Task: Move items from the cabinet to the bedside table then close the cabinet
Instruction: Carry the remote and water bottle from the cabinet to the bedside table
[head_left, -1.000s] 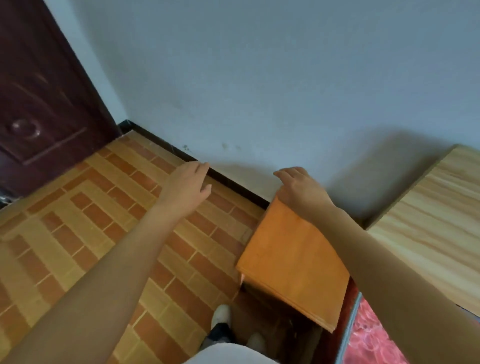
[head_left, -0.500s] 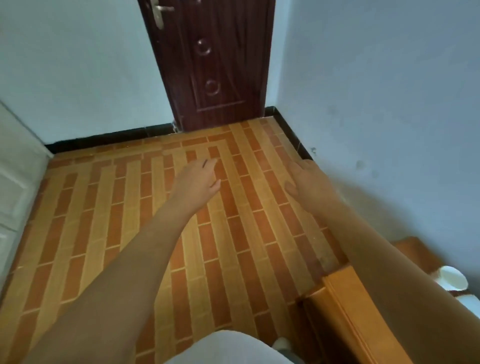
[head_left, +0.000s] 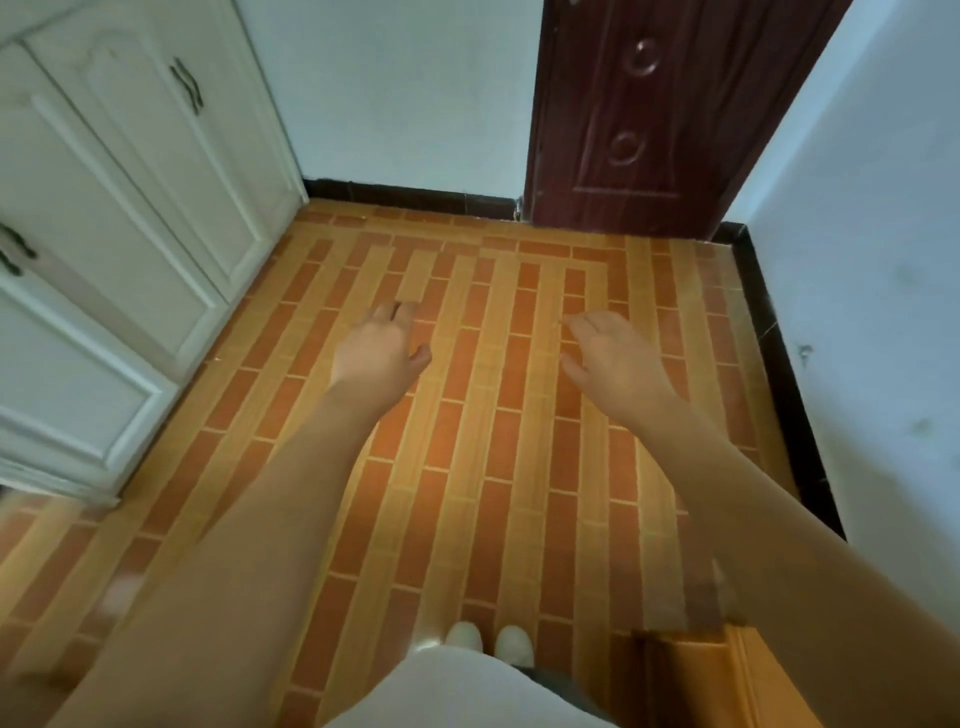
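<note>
A white cabinet (head_left: 119, 218) with panelled doors and dark handles stands along the left; the doors in view look closed. My left hand (head_left: 376, 353) hovers over the tiled floor at centre, fingers loosely apart and holding nothing. My right hand (head_left: 615, 358) hangs level with it to the right, also empty with fingers spread. A corner of the orange bedside table (head_left: 727, 670) shows at the bottom right, under my right forearm. No items from the cabinet are visible.
Orange and red brick-pattern floor (head_left: 493, 441) fills the middle. A dark red door (head_left: 660, 114) stands closed at the back right. A pale wall (head_left: 872, 312) with black skirting runs down the right. My white shoes (head_left: 488, 642) show at the bottom.
The view has swung left from the bedside table and wall toward the door and the white cabinet. My right hand left the table top; both hands stay empty.
</note>
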